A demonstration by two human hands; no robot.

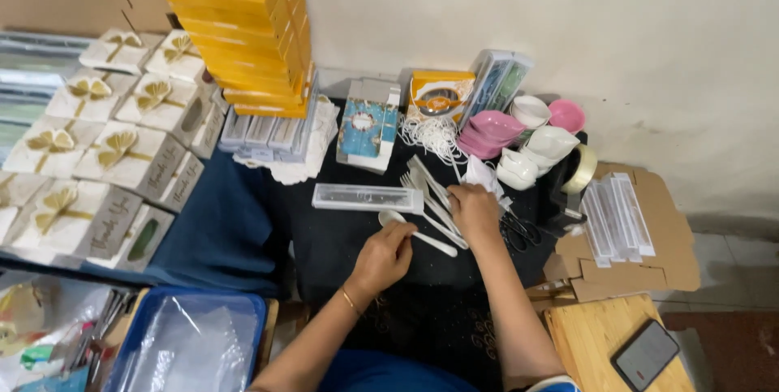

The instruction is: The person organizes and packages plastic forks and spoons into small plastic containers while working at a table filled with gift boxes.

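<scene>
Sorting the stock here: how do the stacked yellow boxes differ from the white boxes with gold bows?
The yellow boxes are bright yellow-orange, flat, and piled in one tall stack by the wall. The white boxes are pale, each topped with a gold bow, and spread side by side in rows at the left. Both are closed cartons, away from both hands.

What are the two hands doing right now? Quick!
Left hand: closed, pinching the white plastic spoon.
Right hand: fingers curled down on the pile of white plastic forks; whether it grips one cannot be told.
</scene>
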